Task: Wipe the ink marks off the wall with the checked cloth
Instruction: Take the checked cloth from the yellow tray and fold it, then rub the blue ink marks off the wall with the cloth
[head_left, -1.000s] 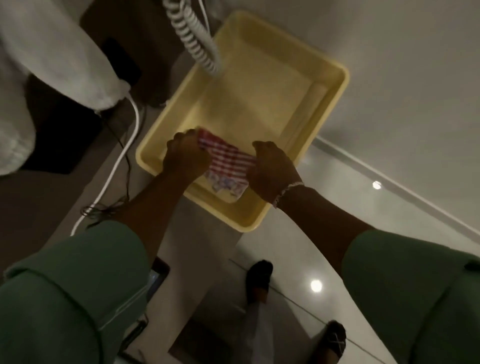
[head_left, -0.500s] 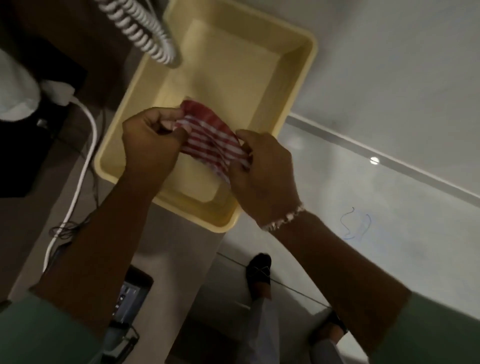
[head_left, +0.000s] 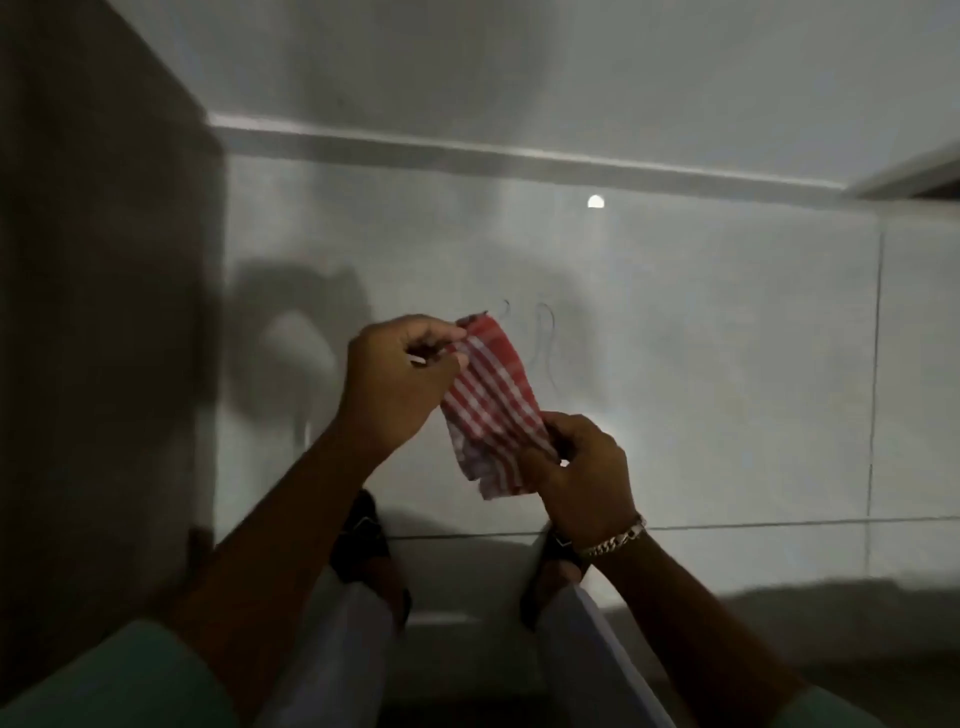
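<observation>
From the head camera, the checked cloth (head_left: 491, 410) is red and white and hangs in the air between two hands. The left hand (head_left: 397, 382) pinches its top corner, up high. The right hand (head_left: 584, 467) pinches its lower edge, down low, with a chain bracelet (head_left: 613, 540) on the wrist. So the cloth slants from one hand to the other. Thin ink marks (head_left: 545, 343) sit on the pale wall (head_left: 701, 338) just beside the cloth's top.

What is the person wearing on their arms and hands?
Short green sleeves cover the upper arms only; the forearms are bare. The right wrist carries a chunky silver chain-link bracelet. The left hand and right hand wear no gloves.
</observation>
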